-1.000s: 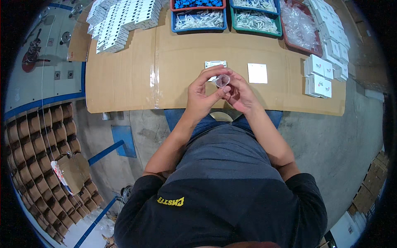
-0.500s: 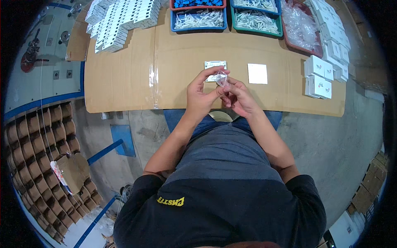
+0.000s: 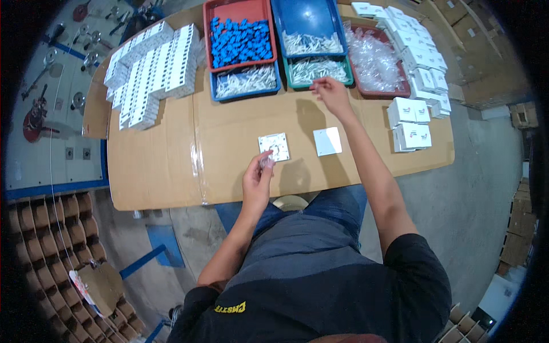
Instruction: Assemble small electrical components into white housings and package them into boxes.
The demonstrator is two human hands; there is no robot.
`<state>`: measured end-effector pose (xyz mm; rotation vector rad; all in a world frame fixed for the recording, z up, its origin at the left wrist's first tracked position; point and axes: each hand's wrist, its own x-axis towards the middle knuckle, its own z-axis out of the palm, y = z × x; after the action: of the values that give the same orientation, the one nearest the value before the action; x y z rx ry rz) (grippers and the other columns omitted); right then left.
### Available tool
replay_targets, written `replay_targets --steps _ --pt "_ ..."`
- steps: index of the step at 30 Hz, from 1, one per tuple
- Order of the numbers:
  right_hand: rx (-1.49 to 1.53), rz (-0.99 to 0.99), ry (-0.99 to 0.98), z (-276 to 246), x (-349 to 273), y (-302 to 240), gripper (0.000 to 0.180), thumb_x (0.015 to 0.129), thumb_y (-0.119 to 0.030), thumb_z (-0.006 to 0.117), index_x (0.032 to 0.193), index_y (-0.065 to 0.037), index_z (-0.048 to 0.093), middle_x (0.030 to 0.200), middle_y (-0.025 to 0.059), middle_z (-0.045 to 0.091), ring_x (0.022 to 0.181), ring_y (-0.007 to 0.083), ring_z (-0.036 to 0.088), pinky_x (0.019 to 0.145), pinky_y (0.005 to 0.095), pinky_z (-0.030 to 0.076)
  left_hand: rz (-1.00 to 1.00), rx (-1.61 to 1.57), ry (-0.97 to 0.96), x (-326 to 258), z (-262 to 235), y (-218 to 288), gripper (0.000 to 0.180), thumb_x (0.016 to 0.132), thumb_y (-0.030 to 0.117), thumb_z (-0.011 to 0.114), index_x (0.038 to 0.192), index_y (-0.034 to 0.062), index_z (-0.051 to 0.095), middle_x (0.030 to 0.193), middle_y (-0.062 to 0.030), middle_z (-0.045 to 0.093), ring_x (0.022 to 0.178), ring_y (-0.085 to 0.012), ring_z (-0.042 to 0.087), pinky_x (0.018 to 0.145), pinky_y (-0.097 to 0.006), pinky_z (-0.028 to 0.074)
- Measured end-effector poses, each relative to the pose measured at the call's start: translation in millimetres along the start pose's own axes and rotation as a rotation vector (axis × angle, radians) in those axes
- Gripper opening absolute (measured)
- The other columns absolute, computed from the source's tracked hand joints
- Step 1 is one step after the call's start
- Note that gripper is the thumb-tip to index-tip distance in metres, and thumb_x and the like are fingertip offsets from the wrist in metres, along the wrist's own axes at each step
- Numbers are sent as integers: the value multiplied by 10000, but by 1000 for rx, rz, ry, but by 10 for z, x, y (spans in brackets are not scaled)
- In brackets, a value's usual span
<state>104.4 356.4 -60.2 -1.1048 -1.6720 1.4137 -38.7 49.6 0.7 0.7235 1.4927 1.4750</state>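
My left hand (image 3: 255, 184) is closed on a small clear plastic bag (image 3: 266, 163), pinched between thumb and fingers at the near edge of a white square plate with inner details (image 3: 279, 143). The plate lies on the cardboard-covered table. My right hand (image 3: 333, 96) hovers above the near rim of a green tray (image 3: 293, 83) holding small white and clear parts (image 3: 316, 68). Its fingers are bent and slightly apart, with nothing visible in them. A plain white square plate (image 3: 327, 142) lies between my two arms.
Rows of white boxed units (image 3: 171, 63) stand at the far left. A red tray (image 3: 273, 34) holds blue pieces; blue trays (image 3: 279, 86) (image 3: 303, 23) hold white parts. A dark red tray (image 3: 405, 91) contains clear bags. White boxes (image 3: 412, 136) are stacked at the right.
My hands have parted. The right one has let go of the clear bag and reached forward to the green tray; the left keeps the bag, lower and further left. The view has shifted forward.
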Motion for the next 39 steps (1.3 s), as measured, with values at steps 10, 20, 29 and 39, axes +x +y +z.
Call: replay_targets --steps 10,20,29,39 --pt "-1030 -194 189 -465 1622 -135 169 874 -187 658 979 -113 768 978 164 743 936 372 712 851 467 563 -140 10 -112 -67 -35 -198 358 1060 239 553 1344 27 607 990 -9 599 871 -87 529 798 -245 457" --pt "-1319 -144 -65 -417 1970 -126 145 832 -171 674 921 -99 763 999 170 742 957 356 708 838 462 566 -155 -9 -104 -15 -136 -268 382 974 145 689 1332 38 608 1027 -1 645 911 -86 596 845 -263 491" --pt "-591 -245 201 -819 1886 -208 196 868 -205 717 944 -25 735 892 129 763 832 280 733 728 387 557 -110 10 -109 56 -89 -242 419 907 77 748 1297 6 612 1107 -72 712 997 -125 656 925 -291 510" --pt "724 71 -151 -802 938 -723 194 985 -176 672 1131 -51 645 954 1 651 629 24 423 482 179 318 -13 79 -116 75 38 -141 434 868 77 772 1280 32 644 1105 -72 723 1010 -144 666 946 -313 498"
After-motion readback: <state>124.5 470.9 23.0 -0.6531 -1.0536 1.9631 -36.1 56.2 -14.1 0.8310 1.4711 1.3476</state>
